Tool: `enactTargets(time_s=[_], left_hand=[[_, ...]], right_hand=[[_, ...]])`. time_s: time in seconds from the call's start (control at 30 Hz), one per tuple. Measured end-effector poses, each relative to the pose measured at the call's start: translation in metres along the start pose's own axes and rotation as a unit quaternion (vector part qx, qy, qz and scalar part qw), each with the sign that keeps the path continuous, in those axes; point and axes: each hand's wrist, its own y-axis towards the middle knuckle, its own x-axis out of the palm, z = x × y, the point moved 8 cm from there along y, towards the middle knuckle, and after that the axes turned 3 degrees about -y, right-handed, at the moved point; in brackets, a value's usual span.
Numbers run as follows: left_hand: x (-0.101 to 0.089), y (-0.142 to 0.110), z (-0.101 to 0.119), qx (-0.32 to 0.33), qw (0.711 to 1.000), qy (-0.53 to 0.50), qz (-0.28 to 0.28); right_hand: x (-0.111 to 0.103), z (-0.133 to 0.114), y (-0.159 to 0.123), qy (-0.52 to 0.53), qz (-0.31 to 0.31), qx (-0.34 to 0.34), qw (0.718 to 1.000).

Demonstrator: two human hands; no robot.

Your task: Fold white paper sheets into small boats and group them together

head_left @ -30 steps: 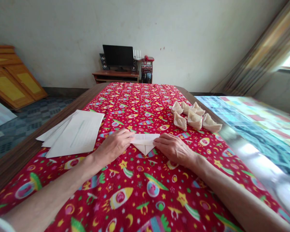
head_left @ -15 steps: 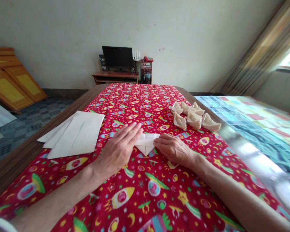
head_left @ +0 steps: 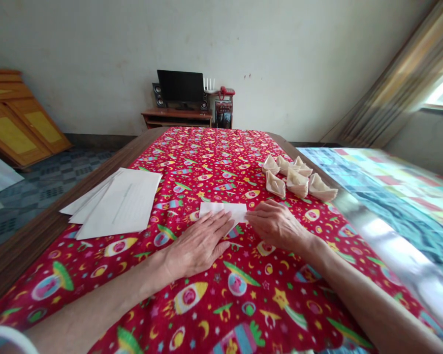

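Note:
A small folded white paper (head_left: 223, 209) lies on the red rocket-patterned tablecloth (head_left: 214, 162) in front of me. My left hand (head_left: 199, 243) lies flat, palm down, fingers stretched over the paper's near edge and lower part. My right hand (head_left: 275, 223) rests at the paper's right end, fingers curled and pressing on that edge. Only the top strip of the paper shows above my hands.
A stack of white sheets (head_left: 120, 201) lies to the left near the table's wooden edge (head_left: 33, 236). Several folded paper boats (head_left: 297, 177) sit at the back right. A patterned surface (head_left: 384, 196) borders the right side; a desk with a monitor (head_left: 180, 88) stands by the far wall.
My left hand opened from a curled grip at the paper's left end and slid flat, down and right, across it. The pointed lower part of the paper is now covered. My right hand hardly moved.

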Motion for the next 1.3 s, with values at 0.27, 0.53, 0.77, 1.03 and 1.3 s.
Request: enactTargets(time_s=[0.27, 0.53, 0.77, 1.03, 1.3], left_hand=[[0.001, 0.001, 0.001, -0.001, 1.0, -0.007, 0.001], [-0.005, -0.007, -0.004, -0.023, 0.998, 0.054, 0.001], [-0.01, -0.022, -0.017, -0.04, 0.996, 0.084, 0.007], [-0.019, -0.036, -0.035, -0.072, 0.992, 0.103, 0.011], [-0.028, 0.002, -0.093, -0.106, 0.991, -0.005, 0.087]], right_hand=[[0.005, -0.014, 0.004, 0.02, 0.012, 0.04, 0.999], [0.029, -0.031, -0.001, 0.027, -0.091, 0.04, 0.995], [0.019, -0.023, -0.008, -0.002, -0.097, 0.081, 0.992], [0.012, -0.015, -0.005, 0.006, -0.02, 0.115, 0.993], [0.008, -0.014, 0.006, -0.003, 0.043, 0.134, 0.99]])
